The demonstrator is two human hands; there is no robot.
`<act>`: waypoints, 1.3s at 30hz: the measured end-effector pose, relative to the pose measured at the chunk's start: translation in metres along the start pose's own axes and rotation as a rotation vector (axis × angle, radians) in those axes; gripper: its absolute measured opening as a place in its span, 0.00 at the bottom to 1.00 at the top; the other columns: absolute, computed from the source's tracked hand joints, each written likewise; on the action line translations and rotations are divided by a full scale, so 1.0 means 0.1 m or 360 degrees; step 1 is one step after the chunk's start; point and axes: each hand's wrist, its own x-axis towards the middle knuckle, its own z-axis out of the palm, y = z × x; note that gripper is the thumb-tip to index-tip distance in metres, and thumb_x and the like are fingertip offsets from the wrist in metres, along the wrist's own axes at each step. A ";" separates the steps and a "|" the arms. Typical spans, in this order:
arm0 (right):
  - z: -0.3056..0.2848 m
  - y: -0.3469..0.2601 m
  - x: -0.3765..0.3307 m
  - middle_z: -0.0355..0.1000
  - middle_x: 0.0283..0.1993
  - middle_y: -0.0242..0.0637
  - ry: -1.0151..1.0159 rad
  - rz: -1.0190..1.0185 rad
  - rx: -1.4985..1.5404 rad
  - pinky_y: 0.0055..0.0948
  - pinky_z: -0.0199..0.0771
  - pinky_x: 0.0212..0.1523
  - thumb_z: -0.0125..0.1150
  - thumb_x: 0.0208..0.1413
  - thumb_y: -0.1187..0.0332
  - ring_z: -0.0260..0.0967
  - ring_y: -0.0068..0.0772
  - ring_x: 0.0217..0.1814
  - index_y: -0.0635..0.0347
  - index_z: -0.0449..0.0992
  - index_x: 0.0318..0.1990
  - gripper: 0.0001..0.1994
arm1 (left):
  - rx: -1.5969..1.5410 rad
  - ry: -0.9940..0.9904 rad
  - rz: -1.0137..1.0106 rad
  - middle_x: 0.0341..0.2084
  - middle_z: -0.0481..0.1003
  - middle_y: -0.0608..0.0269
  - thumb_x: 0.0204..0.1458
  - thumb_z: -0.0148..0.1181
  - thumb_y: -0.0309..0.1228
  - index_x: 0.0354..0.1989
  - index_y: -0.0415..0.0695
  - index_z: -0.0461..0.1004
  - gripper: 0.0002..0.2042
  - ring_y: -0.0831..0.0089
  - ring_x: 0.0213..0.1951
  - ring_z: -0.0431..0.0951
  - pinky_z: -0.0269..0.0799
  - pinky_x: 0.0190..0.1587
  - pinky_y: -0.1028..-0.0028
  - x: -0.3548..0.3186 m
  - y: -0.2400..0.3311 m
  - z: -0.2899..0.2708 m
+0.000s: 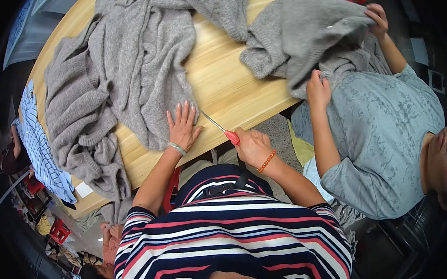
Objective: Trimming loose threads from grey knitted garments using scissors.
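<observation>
My left hand (182,131) lies flat with its fingers spread on the lower edge of a grey knit garment (156,70), near the table's front edge. To its right, my right hand (255,148) is closed round the handle of a red-handled tool with a thin metal shaft (230,137). The shaft points up and left, and its tip reaches the edge of the garment beside my left fingers. What shape the tip has is too small to tell.
Another grey knit garment (76,101) lies crumpled on the wooden table (221,84) at the left. At the right, a person in a grey-green shirt (381,127) holds up a grey knit garment (310,33) with both hands. A blue striped shirt (41,135) hangs at the far left edge.
</observation>
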 end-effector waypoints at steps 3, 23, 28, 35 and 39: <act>-0.01 0.02 0.01 0.75 0.27 0.52 0.0175 -0.0012 0.0052 0.52 0.75 0.34 0.62 0.53 0.67 0.75 0.58 0.32 0.60 0.72 0.38 0.09 | -0.0282 0.0016 0.0106 0.73 0.48 0.49 0.55 0.60 0.43 0.70 0.45 0.58 0.35 0.49 0.74 0.44 0.39 0.72 0.46 0.22 -0.07 -0.05; -0.18 0.05 0.48 0.76 0.27 0.53 0.0166 0.0099 0.0105 0.50 0.76 0.36 0.59 0.56 0.64 0.78 0.56 0.34 0.63 0.74 0.35 0.10 | -0.0606 0.1090 -0.0095 0.29 0.70 0.55 0.49 0.65 0.25 0.56 0.41 0.71 0.23 0.56 0.33 0.70 0.67 0.40 0.61 1.24 -0.24 0.14; -0.15 0.00 0.70 0.77 0.29 0.52 0.0015 0.0058 0.0108 0.52 0.74 0.39 0.60 0.56 0.61 0.77 0.58 0.35 0.60 0.74 0.40 0.12 | -0.0577 0.1086 -0.0212 0.27 0.71 0.55 0.49 0.64 0.24 0.41 0.42 0.75 0.10 0.56 0.31 0.72 0.69 0.38 0.61 1.34 -0.27 0.15; -0.32 0.14 0.46 0.76 0.29 0.53 -0.0071 0.0019 -0.0030 0.53 0.74 0.40 0.59 0.57 0.59 0.76 0.58 0.36 0.58 0.75 0.39 0.12 | -0.0723 0.1105 -0.0212 0.27 0.73 0.53 0.50 0.60 0.22 0.33 0.43 0.73 0.04 0.53 0.33 0.73 0.68 0.38 0.58 1.31 -0.21 0.21; -0.43 0.18 0.38 0.76 0.32 0.53 0.0043 0.0079 0.0052 0.52 0.74 0.40 0.59 0.58 0.59 0.75 0.59 0.37 0.57 0.75 0.41 0.12 | -0.0526 0.0440 -0.0015 0.22 0.75 0.48 0.46 0.58 0.26 0.22 0.42 0.76 0.04 0.48 0.29 0.75 0.69 0.34 0.53 1.21 0.40 0.21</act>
